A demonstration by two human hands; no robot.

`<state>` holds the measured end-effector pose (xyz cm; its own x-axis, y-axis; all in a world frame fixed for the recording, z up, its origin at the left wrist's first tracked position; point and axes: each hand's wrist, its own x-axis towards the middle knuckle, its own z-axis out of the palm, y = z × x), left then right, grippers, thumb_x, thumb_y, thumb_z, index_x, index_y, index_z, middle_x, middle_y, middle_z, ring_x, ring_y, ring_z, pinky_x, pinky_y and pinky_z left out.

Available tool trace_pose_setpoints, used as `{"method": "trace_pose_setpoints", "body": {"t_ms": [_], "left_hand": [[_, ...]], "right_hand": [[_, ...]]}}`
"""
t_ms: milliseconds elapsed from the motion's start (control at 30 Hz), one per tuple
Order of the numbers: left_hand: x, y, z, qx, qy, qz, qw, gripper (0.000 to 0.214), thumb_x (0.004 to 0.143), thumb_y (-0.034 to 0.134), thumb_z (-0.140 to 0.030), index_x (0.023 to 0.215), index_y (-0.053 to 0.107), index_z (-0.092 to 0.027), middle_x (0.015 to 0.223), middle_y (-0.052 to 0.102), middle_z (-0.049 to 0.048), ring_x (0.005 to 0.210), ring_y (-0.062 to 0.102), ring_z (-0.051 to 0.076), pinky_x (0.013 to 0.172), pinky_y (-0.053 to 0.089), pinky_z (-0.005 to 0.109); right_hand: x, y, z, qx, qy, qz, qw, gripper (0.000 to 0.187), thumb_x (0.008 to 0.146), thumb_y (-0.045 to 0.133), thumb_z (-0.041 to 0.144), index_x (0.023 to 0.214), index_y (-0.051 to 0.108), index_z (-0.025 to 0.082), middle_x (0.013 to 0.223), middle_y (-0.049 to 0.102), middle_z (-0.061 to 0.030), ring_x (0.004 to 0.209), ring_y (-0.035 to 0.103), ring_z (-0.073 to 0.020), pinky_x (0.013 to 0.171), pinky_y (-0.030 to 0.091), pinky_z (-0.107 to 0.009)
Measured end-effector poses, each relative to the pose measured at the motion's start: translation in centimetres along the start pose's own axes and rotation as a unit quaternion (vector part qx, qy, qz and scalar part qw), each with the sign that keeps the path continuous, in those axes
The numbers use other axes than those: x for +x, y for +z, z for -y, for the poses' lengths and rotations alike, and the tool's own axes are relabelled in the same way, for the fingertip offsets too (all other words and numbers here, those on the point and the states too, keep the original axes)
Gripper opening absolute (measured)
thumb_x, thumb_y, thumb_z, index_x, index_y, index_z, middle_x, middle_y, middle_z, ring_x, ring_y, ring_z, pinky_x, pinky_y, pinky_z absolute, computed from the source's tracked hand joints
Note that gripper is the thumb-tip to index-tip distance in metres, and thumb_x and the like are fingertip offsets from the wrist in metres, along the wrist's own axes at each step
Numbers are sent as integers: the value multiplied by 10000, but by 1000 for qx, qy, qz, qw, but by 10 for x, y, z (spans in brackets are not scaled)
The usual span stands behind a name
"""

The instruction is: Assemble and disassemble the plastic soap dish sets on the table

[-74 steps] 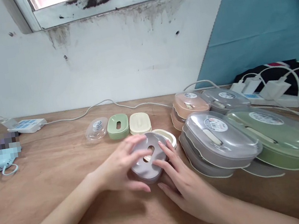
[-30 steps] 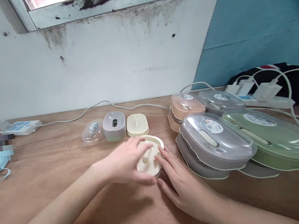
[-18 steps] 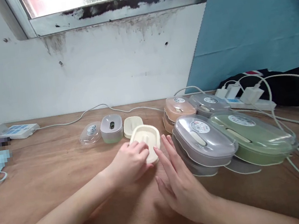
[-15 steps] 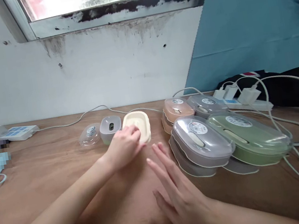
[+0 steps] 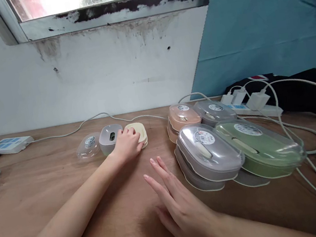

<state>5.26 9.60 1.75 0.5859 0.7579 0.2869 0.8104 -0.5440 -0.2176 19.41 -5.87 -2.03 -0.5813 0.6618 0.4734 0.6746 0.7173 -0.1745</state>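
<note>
Cream, shallow, rounded plastic dish [image 5: 140, 130] just right of a lilac rounded plastic box [image 5: 106, 140] with an oval slot in its top and pale green plastic at its base. Another cream plastic piece [image 5: 145, 144] under the dish, mostly hidden. Held beneath the narrowed, bent fingers of the left hand [image 5: 126, 142]; cannot tell how firmly. To the right of the lilac box and nearer the camera, over the brown wooden bench [image 5: 50, 174], right hand [image 5: 180, 207] wide, with fingers straight and thumb apart; cannot tell whether touching the wood. Just left of the lilac box, clear rounded plastic lid [image 5: 87, 149] with a round label. Well right of the lilac box, grey rounded plastic container [image 5: 215, 157] with a see-through cover, then a larger-looking green rounded plastic container [image 5: 264, 144], also covered. Likewise well right of the lilac box, peach rounded plastic container [image 5: 180, 120]. Far left of the lilac box, white plastic power strip [image 5: 13, 146].
</note>
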Motion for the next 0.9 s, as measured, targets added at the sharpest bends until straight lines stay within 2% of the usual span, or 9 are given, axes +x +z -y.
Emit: {"method": "trace_pose_setpoints", "body": {"t_ms": [133, 333, 567, 600, 667, 767, 833, 900], "left_hand": [[1, -6, 4, 7, 2, 18, 1000, 231, 822, 493, -311, 833, 628, -124, 1005, 604, 161, 937, 546, 308, 790, 356, 430], [0, -5, 1, -2, 13, 42, 999, 191, 825, 463, -248, 870, 611, -136, 917, 635, 123, 873, 595, 264, 754, 380, 376], [-2, -7, 1, -6, 6, 36, 999, 184, 810, 488, -248, 900, 598, -130, 964, 623, 135, 915, 585, 284, 779, 385, 393], [-1, -7, 1, -9, 5, 34, 999, 186, 810, 493, -248, 909, 596, -129, 964, 622, 134, 914, 585, 284, 782, 386, 394], [0, -9, 2, -15, 3, 27, 1000, 202, 806, 508, -252, 938, 588, -120, 980, 615, 140, 919, 582, 287, 784, 390, 394], [1, -11, 0, -30, 0, 8, 1000, 224, 823, 507, -261, 965, 582, -105, 1025, 596, 156, 939, 572, 279, 774, 399, 365], [-2, -10, -5, -49, 7, 2, 999, 238, 875, 441, -284, 878, 611, -118, 962, 617, 138, 863, 594, 247, 711, 412, 323], [-11, -4, -14, -75, 24, 9, 997, 377, 923, 351, -322, 734, 624, -143, 813, 644, 101, 732, 609, 208, 621, 408, 285]], "right_hand": [[0, 0, 0, -2, 2, 8, 1000, 585, 751, 393, 32, 1325, 280, 22, 1437, 97, -271, 1353, -40, -365, 1013, 285, -578], [0, 1, 0, -10, 6, 16, 1000, 567, 764, 402, 45, 1322, 303, 13, 1440, 120, -273, 1354, -45, -356, 1022, 280, -566], [1, 1, 0, -9, 10, 27, 1000, 559, 774, 406, 58, 1323, 315, 5, 1441, 138, -282, 1353, -25, -362, 1019, 288, -561], [1, 0, 0, -8, 13, 33, 999, 558, 776, 409, 62, 1323, 319, 3, 1440, 151, -282, 1354, 6, -365, 1019, 291, -558], [2, -2, 0, 5, 22, 61, 998, 538, 794, 413, 88, 1321, 339, 12, 1416, 258, -261, 1343, 150, -347, 1026, 301, -534], [4, -4, 0, 35, 34, 118, 992, 427, 848, 398, 164, 1266, 444, 89, 1320, 467, -156, 1257, 366, -286, 1031, 328, -486], [5, -4, 0, 39, 33, 123, 991, 362, 868, 391, 194, 1203, 512, 124, 1273, 526, -109, 1217, 414, -271, 1018, 354, -461], [5, -4, 0, 33, 18, 106, 994, 321, 866, 398, 182, 1138, 558, 123, 1208, 575, -102, 1157, 467, -260, 981, 399, -425]]}}
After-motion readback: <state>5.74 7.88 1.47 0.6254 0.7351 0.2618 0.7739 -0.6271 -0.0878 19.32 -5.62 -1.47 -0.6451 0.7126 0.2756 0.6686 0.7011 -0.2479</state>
